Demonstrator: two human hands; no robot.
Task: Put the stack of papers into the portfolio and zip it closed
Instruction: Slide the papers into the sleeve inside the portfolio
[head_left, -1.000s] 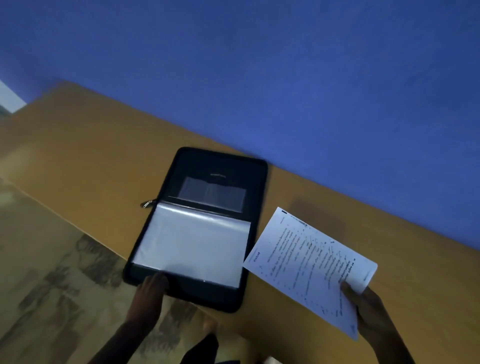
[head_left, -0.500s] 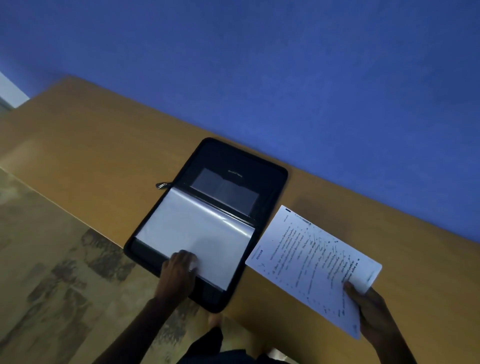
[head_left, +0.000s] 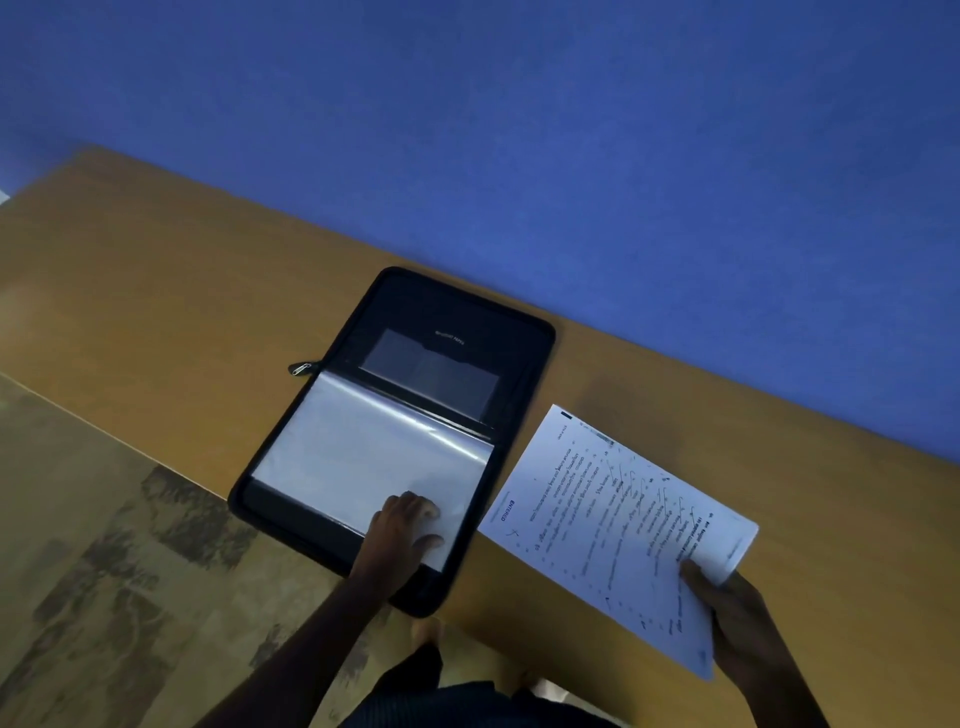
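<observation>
Your left hand presses spread fingers on the clear plastic sleeve inside the open black zip portfolio overhanging the wooden table's near edge; your right hand pinches the printed white paper stack just beside it.

You have one view only, from the camera on your head, looking forward and steeply down. It is tilted, so the wooden table runs slantwise from far left to near right. The blue wall fills the far half and the patterned floor the near left, all within arm's reach.
</observation>
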